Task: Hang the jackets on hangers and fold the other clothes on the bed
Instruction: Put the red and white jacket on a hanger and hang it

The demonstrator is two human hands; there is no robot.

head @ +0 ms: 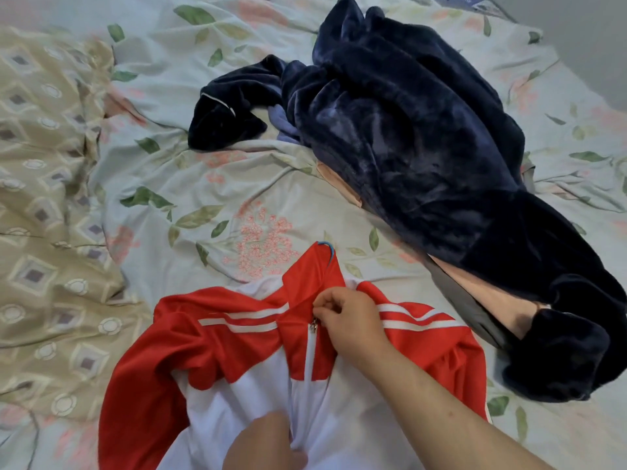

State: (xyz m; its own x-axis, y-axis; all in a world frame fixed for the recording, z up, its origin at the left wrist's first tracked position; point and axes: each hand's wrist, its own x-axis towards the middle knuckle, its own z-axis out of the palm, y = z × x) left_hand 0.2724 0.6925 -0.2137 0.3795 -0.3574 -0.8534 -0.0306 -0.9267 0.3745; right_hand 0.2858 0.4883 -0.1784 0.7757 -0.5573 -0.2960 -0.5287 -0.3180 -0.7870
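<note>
Right grip (353, 320) pinches the zipper pull (314, 323); left grip (264, 446) bunches the track jacket (210, 337); loose fabric could snag the slider.

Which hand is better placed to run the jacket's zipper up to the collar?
Right. The right hand pinches at the zipper pull below the collar; the left hand grips the jacket lower down on its white front, away from the pull.
</note>
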